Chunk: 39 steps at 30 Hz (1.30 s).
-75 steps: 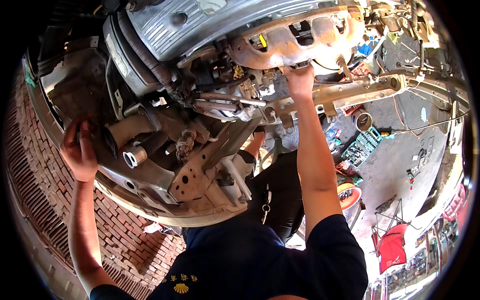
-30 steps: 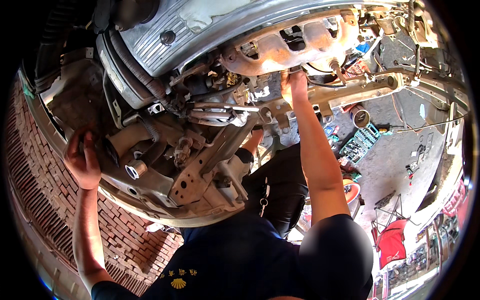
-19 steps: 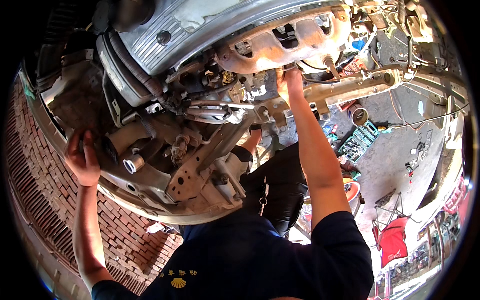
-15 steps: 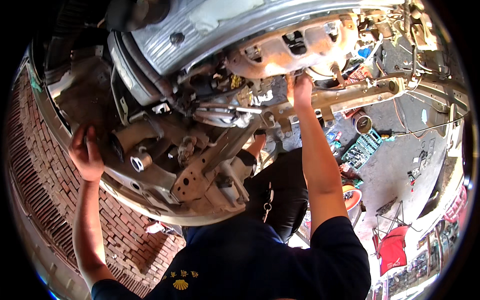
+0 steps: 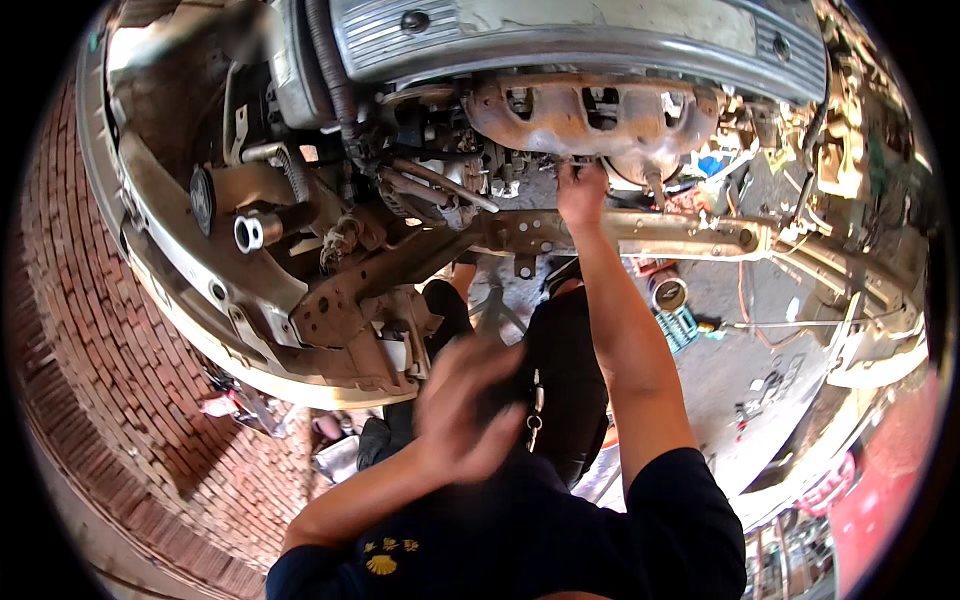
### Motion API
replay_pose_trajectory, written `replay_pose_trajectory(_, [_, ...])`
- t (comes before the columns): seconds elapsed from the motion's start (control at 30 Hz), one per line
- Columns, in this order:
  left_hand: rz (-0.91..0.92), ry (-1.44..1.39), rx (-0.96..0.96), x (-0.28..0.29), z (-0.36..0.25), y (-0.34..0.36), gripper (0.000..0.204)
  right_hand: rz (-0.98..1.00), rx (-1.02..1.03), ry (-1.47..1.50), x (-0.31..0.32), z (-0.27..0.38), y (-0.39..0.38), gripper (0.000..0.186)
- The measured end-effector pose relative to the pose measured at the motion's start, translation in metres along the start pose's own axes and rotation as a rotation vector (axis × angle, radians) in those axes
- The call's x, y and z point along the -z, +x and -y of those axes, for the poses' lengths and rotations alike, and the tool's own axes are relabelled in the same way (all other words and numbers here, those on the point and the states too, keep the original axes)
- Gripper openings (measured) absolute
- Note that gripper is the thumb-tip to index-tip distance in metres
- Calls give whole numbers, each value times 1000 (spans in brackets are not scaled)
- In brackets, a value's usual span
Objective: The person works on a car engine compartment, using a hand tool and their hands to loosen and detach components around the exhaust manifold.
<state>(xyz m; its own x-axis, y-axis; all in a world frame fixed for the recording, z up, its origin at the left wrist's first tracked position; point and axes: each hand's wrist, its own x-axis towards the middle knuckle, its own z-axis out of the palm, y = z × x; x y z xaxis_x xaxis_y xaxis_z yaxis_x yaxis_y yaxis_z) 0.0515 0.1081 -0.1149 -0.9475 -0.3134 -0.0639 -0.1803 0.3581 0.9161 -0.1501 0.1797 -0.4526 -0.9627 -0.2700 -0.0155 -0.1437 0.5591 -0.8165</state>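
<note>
My right hand (image 5: pixel 582 195) reaches over the bare metal crossbar (image 5: pixel 690 238) to the underside of a rusty exhaust manifold (image 5: pixel 560 122). Its fingers are closed right at the manifold's lower edge, and whatever they grip is hidden. Blurred by motion, my left hand (image 5: pixel 462 415) hangs in front of my body, thumb and fingers apart, with nothing visible in it. Above the manifold lies the silver ribbed engine cover (image 5: pixel 600 35). A short metal pipe end (image 5: pixel 250 233) sticks out on the left side of the engine bay.
A curved body panel edge (image 5: pixel 240 375) bounds the bay at left, over brick paving (image 5: pixel 120 350). On the grey floor at right are a teal tool case (image 5: pixel 678 330), a round can (image 5: pixel 668 291) and scattered small parts. A red object (image 5: pixel 880 490) stands at lower right.
My left hand has left the panel edge at left and swung across to my front. The view has shifted; my right hand stays at the manifold's underside.
</note>
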Motion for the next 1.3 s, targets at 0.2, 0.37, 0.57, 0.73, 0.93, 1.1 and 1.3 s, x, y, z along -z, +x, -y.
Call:
replay_pose_trajectory(0.2, [-705, -355, 210, -121, 94, 132, 63, 64, 13, 281, -2, 13, 1, 19])
replay_pose_trajectory(0.37, [-916, -744, 92, -127, 119, 188, 57, 168, -277, 759, 14, 40, 11, 28])
replay_pose_trajectory(0.57, [-933, -1115, -12, -128, 123, 202, 42, 331, -253, 728, 17, -2, 21, 33])
replay_pose_trajectory(0.73, [-931, -1158, -14, -114, 123, 198, 36, 199, 302, 232, 22, 27, 15, 32])
replay_pose_trajectory(0.93, [-948, -823, 42, -114, 109, 206, 55, 457, -81, 81, 24, 16, 14, 32])
replay_pose_trajectory(1.1, [-867, -325, 152, -110, 112, 204, 77, 430, -77, 82, 25, 9, 2, 30])
replay_pose_trajectory(1.3, [-854, -343, 25, -107, 126, 199, 81, 445, -77, 78, 19, 10, -3, 28])
